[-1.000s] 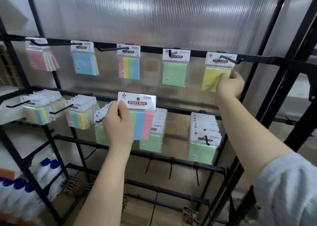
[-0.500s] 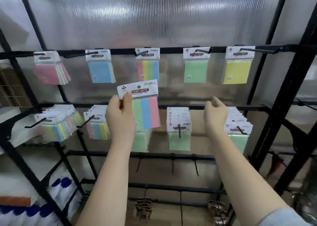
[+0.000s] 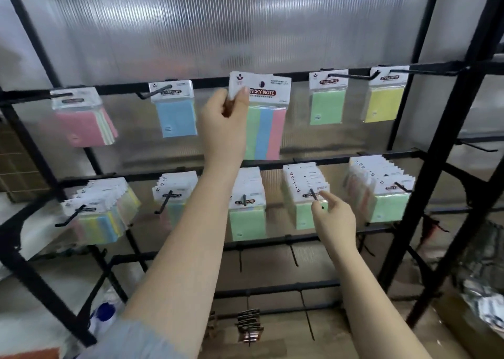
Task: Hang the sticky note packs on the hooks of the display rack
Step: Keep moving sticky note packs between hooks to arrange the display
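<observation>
Left hand [image 3: 223, 121] raised high on an outstretched bare forearm, thumb and fingers pinching a striped sticky note pack [image 3: 263, 118] by its header, right hand [image 3: 334, 217] lower right, forefinger extended forward

Pastel packs on a black rack [image 3: 450, 146]

Green, blue and pink stripes are shown on the gripped pack [image 3: 266, 129]; right of the grip, plain green [image 3: 327, 107] and yellow [image 3: 383, 103] packs are hung; leftward, blue [image 3: 178, 118] and pink [image 3: 84, 127].

Striped pack [image 3: 266, 118] was raised to top rail by left hand [image 3: 223, 118]; right hand [image 3: 334, 217] was lowered to green stack [image 3: 305, 195].
</observation>
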The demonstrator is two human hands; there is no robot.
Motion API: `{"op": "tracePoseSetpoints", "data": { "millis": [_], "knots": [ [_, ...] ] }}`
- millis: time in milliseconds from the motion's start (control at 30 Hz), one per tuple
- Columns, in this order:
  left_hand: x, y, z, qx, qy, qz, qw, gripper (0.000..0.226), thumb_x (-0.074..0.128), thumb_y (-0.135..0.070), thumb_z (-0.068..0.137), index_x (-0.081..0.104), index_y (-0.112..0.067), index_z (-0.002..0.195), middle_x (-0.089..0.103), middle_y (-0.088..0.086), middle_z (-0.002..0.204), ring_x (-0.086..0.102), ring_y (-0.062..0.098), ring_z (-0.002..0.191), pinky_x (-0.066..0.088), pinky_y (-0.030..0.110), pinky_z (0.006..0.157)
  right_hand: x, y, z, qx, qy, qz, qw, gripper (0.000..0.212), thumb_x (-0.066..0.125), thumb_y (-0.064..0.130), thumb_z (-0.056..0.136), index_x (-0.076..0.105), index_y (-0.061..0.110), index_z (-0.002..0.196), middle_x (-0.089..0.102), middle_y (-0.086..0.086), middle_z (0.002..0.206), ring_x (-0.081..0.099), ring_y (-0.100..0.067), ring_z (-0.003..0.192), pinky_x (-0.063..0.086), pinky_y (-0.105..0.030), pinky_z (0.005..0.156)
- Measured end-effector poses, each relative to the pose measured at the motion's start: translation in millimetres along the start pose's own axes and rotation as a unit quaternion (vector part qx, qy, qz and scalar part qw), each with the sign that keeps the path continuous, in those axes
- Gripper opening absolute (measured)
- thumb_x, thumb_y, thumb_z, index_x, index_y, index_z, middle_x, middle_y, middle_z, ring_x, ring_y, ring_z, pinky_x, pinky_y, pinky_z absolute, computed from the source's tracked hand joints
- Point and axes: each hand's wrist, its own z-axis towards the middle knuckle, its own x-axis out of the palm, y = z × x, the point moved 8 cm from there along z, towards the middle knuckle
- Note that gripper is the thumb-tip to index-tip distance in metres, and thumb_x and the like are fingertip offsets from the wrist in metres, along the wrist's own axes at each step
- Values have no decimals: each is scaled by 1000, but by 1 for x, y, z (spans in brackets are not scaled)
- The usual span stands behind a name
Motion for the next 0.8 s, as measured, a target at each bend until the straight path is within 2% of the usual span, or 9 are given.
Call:
{"op": "tracePoseSetpoints", "data": {
  "millis": [67,133,200,300,400,500,600,733,800],
  "knots": [
    [8,4,6,-3,-1,-8,1000,47,58,-25,92,27,-19,58,25,-7,54,21,5,50,18,22,49,0,-1,1,0,4,-11,1000,42,47,20,93,53,11,134,58,-5,133,57,-19,113,42,-28,92],
    [14,9,10,-11,-7,-15,1000,41,58,-25,92,34,-14,60,30,-5,55,24,8,53,21,25,51,1,-2,3,-1,7,-14,1000,43,47,19,93,52,13,135,64,-5,122,63,-14,84,43,-26,72],
    [17,14,14,-19,-19,-25,999,39,57,-25,92,37,-11,62,31,-3,55,25,10,54,21,25,51,1,-2,8,-4,8,-13,1000,44,46,18,91,52,16,135,67,-4,113,56,-9,61,39,-22,58],
    [20,18,15,-25,-36,-33,998,45,58,-22,92,31,-14,57,27,-8,52,22,5,48,19,20,47,1,-1,15,-6,10,-16,1000,43,46,17,92,51,16,135,64,-3,121,61,-15,67,35,-6,46],
    [22,24,13,-28,-51,-31,998,53,59,-17,91,23,-22,53,24,-11,42,26,3,40,20,14,43,1,2,19,-11,12,-15,1000,42,47,17,93,52,16,135,63,-2,123,62,-18,71,37,-3,46],
    [26,33,12,-44,-54,-25,997,52,59,-20,91,24,-22,53,25,-10,46,27,3,40,20,14,43,4,5,21,-18,16,-13,1000,40,48,18,94,53,16,134,65,-2,117,64,-18,76,36,-3,49],
    [33,42,22,-51,-50,-23,997,50,57,-22,92,24,-20,55,26,-9,50,24,4,42,20,17,44,5,6,24,-25,16,-10,1000,39,48,19,94,55,17,132,67,-3,113,61,-18,67,38,-13,53],
    [52,61,40,-92,-29,-19,995,42,55,-26,94,33,-19,60,31,-8,55,26,5,48,23,20,46,6,4,29,-14,23,-15,1000,38,48,19,95,55,17,132,68,-2,107,63,-19,97,35,-17,65],
    [62,80,47,-143,-26,-35,989,33,55,-28,94,42,-18,66,36,-8,57,31,5,50,26,17,45,10,6,32,-21,26,-17,999,39,48,19,94,54,16,133,65,2,98,62,-13,77,38,-20,70]
  ]
}}
